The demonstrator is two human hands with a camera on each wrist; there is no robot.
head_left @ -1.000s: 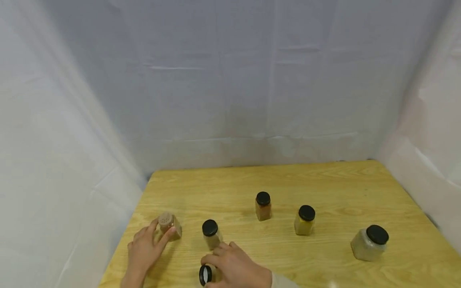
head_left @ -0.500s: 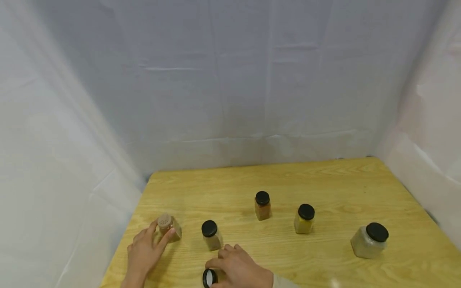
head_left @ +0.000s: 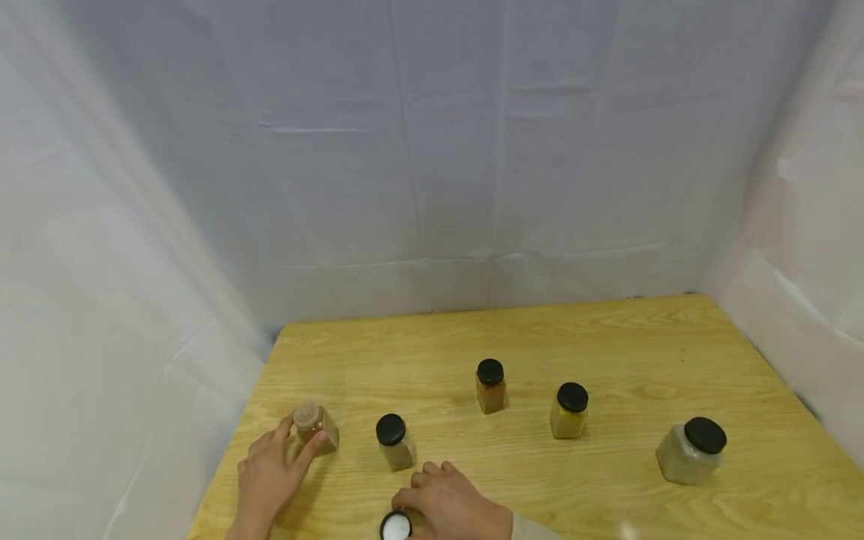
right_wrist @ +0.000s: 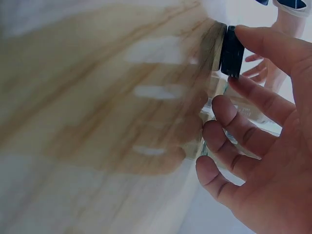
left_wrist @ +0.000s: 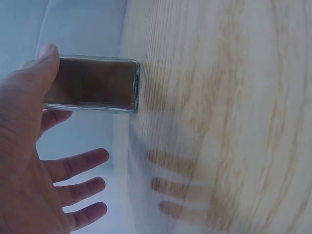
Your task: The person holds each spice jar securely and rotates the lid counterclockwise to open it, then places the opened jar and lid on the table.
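"One black lid [head_left: 395, 527], bottom centre of the frame, white inside up. Who has it?"

"Right hand [head_left: 448, 506]: thumb and forefinger pinch its edge, the other fingers loosely apart. Whether it touches the table [head_left: 540, 480], I can't tell."

"And the uncapped jar [head_left: 316, 423]?"

"Lower left, upright, pinched by the left hand [head_left: 270, 472]; three fingers spread free."

"Advice?"

"I'd hold that jar steady and bring the lid down flat, clear of the capped jar [head_left: 395, 442]."
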